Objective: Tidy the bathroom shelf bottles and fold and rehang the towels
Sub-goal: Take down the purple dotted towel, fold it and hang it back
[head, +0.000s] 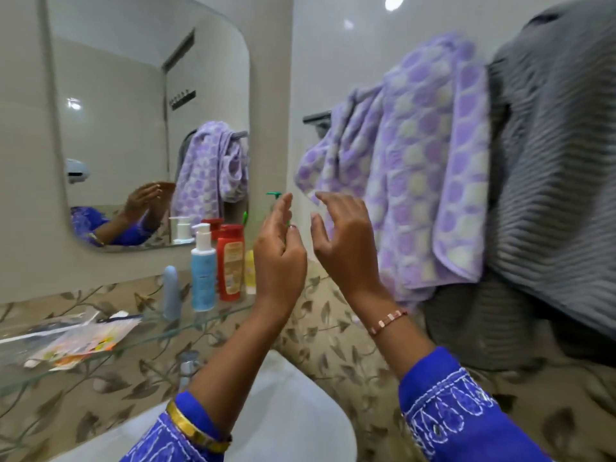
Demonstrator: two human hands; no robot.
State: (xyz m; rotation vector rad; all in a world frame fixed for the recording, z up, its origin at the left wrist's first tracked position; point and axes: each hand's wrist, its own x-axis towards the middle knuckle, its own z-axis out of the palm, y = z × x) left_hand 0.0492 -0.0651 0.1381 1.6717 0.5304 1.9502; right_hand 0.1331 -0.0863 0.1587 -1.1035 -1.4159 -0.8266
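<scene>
**Both hands raised between shelf and towels**

Nearest me I see the white washbasin (280, 411) under my blue embroidered sleeves. My left hand (278, 248) is lifted, fingers straight and relaxed, holding nothing that I can make out; a green pump nozzle (274, 195) shows just behind its fingertips, and I cannot tell whether they touch. My right hand (343, 238) hangs beside it, fingers spread and loosely curved, empty, close to the lower corner of the purple patterned towel (426, 168) but apart from it.

To the left, the glass shelf (100, 358) carries flat packets (83, 341) at its near end. Further along stand a pale blue tube (172, 291), a blue pump bottle (203, 271), a red bottle (230, 261) and a small yellow bottle (249, 271), close together by the wall.

On the right wall, the purple towel hangs bunched over the towel rail (316, 116); beside it a grey ribbed towel (560, 181) drapes loosely. The mirror (133, 95) is above the shelf.
</scene>
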